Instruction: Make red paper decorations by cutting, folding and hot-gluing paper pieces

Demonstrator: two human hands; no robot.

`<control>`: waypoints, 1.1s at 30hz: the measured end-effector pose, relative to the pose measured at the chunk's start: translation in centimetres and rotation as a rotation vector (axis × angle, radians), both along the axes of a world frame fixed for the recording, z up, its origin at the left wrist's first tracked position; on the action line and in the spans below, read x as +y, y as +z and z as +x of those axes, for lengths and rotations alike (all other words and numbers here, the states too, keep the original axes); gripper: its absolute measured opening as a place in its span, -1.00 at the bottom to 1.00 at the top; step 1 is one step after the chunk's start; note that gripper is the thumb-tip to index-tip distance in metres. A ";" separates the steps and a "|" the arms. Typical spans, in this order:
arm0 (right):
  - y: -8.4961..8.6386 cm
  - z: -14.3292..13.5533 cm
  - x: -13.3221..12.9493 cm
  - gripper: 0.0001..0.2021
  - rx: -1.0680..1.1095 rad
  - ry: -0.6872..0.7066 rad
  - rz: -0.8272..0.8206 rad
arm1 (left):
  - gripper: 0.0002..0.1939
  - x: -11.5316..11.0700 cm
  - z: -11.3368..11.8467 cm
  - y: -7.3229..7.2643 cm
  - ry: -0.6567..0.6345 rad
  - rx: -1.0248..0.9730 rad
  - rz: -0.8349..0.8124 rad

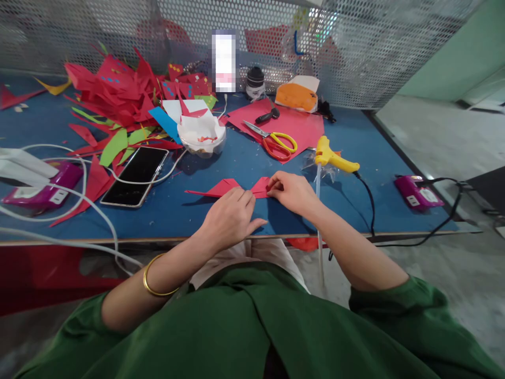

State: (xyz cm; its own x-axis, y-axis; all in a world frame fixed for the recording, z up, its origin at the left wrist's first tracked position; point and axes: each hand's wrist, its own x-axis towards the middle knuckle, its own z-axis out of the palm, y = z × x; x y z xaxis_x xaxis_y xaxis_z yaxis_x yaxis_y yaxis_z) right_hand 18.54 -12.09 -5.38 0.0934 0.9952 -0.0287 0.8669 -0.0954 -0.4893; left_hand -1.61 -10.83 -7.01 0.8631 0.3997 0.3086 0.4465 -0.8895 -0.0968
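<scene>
A folded red paper shape [223, 188] with a long thin point at its left end lies on the blue table in front of me. My left hand [231, 216] rests over its middle, fingers curled down onto the paper and the thumb stretched out to the right, below it. At the paper's right end, my right hand [290, 190] pinches the edge between thumb and fingertips. Part of the paper is hidden under the left hand's fingers.
Behind lie scissors [279, 146] on a red sheet [311, 129], and a paper-lined bowl [203, 141]. A yellow glue gun [333, 156] is at right. Left are a phone [138, 176], white cables, a purple power strip [65, 184] and piled red paper shapes [118, 97].
</scene>
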 end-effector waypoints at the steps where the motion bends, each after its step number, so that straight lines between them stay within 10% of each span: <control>1: 0.0 -0.1 0.0 -0.88 -0.004 0.007 -0.001 | -0.38 0.0 0.2 0.0 0.005 0.008 -0.005; 33: 0.3 1.9 -0.4 -0.90 -0.104 -0.045 -0.016 | -0.36 -1.0 2.6 0.5 0.074 0.134 -0.059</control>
